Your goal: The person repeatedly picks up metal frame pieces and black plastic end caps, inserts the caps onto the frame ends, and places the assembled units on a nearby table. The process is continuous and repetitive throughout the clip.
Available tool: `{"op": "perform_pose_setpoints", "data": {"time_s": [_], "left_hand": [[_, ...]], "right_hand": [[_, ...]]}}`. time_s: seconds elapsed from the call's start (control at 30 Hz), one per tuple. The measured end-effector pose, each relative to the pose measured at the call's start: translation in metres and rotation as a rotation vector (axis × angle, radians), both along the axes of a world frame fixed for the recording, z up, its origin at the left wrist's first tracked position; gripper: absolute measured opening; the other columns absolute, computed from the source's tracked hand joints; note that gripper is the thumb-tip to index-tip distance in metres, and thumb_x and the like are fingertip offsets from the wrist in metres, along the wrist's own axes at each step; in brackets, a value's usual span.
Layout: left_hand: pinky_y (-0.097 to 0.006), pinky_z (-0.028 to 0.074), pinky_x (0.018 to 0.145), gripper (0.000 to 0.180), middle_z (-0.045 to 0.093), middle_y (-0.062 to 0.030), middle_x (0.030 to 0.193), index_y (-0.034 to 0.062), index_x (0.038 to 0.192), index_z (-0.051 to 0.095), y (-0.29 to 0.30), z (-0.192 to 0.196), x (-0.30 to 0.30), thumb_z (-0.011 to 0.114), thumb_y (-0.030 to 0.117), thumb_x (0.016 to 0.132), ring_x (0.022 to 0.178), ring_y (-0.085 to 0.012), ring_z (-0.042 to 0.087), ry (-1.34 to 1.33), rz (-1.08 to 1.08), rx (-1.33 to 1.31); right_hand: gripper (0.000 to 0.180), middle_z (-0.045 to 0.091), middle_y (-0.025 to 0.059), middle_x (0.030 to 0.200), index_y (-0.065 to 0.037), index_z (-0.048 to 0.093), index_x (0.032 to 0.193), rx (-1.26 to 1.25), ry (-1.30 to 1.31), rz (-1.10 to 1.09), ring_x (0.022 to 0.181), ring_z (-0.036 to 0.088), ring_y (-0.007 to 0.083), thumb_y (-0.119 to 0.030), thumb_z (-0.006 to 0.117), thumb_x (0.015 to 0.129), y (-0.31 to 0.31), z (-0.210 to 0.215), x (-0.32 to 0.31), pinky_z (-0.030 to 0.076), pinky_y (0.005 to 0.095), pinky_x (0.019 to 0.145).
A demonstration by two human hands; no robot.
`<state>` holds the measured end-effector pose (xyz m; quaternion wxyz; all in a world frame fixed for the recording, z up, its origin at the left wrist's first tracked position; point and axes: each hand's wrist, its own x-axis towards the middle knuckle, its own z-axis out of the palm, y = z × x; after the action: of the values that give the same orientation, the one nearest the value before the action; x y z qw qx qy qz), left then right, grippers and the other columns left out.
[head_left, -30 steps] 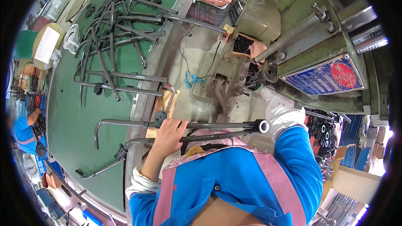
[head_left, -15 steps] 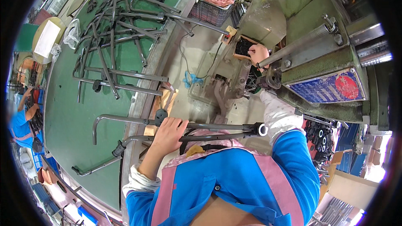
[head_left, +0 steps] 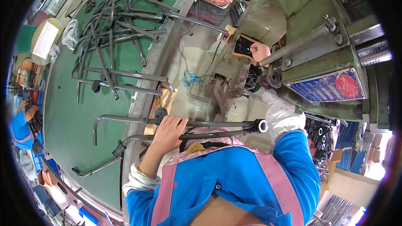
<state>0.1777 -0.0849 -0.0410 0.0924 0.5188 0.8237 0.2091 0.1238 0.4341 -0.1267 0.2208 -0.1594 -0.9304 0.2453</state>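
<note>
My left hand (head_left: 168, 135) is closed over a dark bent-tube frame (head_left: 217, 124) lying across my lap and the table edge. The frame has two near-parallel tubes that meet at a joint with a white ring (head_left: 262, 126) on the right. A round black knob (head_left: 161, 113) sits on its upper tube, just beyond my left hand. My right hand (head_left: 260, 52) is at the right edge of a small box (head_left: 243, 46) of black little parts. Its fingers are drawn together in a pinch, and whatever is between them is too small to make out.
A green machine (head_left: 322, 54) with a spring and lever stands close on the right. Several similar tube frames (head_left: 111, 37) lie heaped on the green table (head_left: 63, 109). Behind stands a black crate (head_left: 209, 13). Another person (head_left: 23, 127) works at the far left.
My right hand has drawn slightly right from over the box's small parts, its fingers gathered. My left hand stays on the tube frame, which has hardly moved.
</note>
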Motion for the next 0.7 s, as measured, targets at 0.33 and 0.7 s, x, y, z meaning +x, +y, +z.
{"op": "perform_pose_setpoints", "data": {"time_s": [0.33, 0.7], "left_hand": [[-0.041, 0.043, 0.087, 0.056, 0.058, -0.0130, 0.102, 0.0009, 0.117, 0.059, 0.006, 0.000, -0.006, 0.076, 0.013, 0.066, 0.098, -0.0324, 0.056, 0.024, -0.060, 0.027], [-0.041, 0.042, 0.091, 0.056, 0.057, -0.0132, 0.103, 0.0003, 0.119, 0.057, -0.001, 0.001, 0.002, 0.074, 0.013, 0.066, 0.100, -0.0311, 0.055, -0.019, -0.045, 0.004]], "right_hand": [[0.021, 0.065, 0.0084, 0.060, 0.002, 0.068, 0.077, -0.232, 0.023, -0.036, 0.056, 0.064, 0.0145, -0.015, 0.080, 0.077, 0.053, -0.052, 0.003, 0.049, 0.0318, 0.048], [0.020, 0.066, 0.0086, 0.064, 0.002, 0.069, 0.084, -0.084, -0.031, -0.011, 0.057, 0.063, 0.0136, -0.014, 0.077, 0.079, 0.026, -0.028, 0.013, 0.049, 0.0307, 0.050]]}}
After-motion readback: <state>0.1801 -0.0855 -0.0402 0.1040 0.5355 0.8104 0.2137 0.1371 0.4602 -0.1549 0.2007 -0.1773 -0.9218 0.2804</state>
